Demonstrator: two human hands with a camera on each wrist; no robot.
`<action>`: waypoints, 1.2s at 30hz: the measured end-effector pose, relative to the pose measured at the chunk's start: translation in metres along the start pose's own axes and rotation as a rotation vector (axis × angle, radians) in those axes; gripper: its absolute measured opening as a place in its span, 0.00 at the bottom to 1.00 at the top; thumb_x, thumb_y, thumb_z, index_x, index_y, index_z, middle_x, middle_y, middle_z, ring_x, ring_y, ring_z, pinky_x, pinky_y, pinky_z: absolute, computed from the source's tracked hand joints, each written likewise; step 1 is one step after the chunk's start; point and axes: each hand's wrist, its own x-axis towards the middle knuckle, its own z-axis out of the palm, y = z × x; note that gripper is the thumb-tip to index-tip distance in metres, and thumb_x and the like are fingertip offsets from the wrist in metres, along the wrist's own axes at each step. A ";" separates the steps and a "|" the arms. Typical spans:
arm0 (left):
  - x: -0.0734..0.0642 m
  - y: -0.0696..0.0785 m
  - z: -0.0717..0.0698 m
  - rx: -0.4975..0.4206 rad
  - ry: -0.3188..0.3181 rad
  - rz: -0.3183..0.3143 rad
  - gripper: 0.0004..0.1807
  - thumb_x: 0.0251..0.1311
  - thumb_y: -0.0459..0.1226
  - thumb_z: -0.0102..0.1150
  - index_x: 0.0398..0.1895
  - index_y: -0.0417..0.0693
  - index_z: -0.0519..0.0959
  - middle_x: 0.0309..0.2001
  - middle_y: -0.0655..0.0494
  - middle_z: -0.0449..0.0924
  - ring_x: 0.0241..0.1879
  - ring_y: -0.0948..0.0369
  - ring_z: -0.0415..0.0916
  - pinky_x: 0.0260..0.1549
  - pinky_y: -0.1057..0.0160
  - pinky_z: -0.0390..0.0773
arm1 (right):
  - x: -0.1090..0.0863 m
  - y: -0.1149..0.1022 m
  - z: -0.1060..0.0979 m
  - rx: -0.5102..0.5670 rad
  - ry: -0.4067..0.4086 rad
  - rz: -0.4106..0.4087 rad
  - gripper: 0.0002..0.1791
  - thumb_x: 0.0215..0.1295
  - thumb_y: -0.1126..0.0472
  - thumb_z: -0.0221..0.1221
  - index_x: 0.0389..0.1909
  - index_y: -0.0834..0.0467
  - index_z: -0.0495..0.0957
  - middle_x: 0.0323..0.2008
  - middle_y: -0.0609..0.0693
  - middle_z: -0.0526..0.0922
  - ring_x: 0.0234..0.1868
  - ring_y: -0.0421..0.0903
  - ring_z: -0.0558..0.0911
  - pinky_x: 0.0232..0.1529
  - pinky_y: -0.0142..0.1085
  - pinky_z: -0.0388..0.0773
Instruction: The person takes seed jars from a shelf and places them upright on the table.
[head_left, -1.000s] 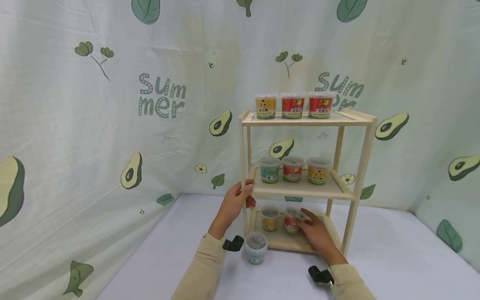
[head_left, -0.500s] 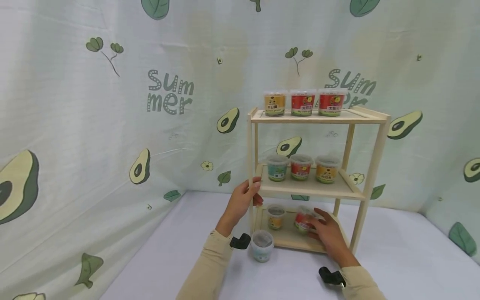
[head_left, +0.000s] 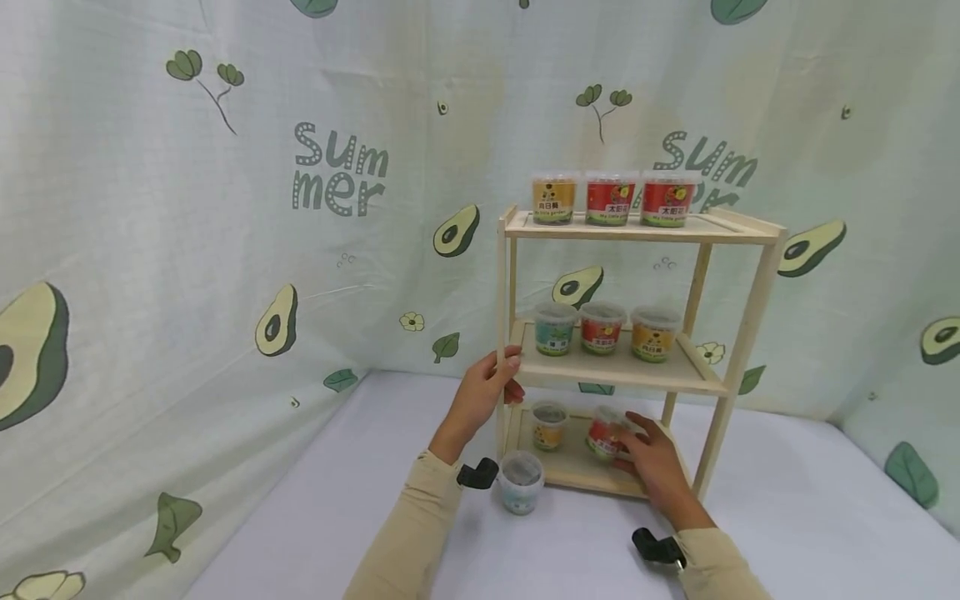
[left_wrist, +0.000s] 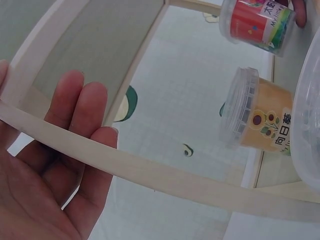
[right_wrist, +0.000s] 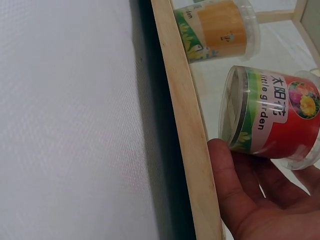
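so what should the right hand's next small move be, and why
Probably tip the red cup upright on the bottom shelf: the right hand holds it there, but it looks tilted, while the orange cup beside it stands straight. The left hand grips the rack's left post, which should help steady things.

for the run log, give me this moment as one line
left hand: grips shelf post; right hand: holds red cup at bottom shelf; blue cup: on table
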 end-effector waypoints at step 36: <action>0.001 0.001 -0.002 0.025 -0.011 0.009 0.27 0.73 0.54 0.52 0.68 0.49 0.74 0.29 0.46 0.82 0.30 0.54 0.81 0.36 0.59 0.82 | -0.006 -0.001 -0.006 0.074 0.001 0.025 0.42 0.74 0.46 0.58 0.76 0.65 0.51 0.63 0.69 0.67 0.49 0.46 0.80 0.46 0.41 0.83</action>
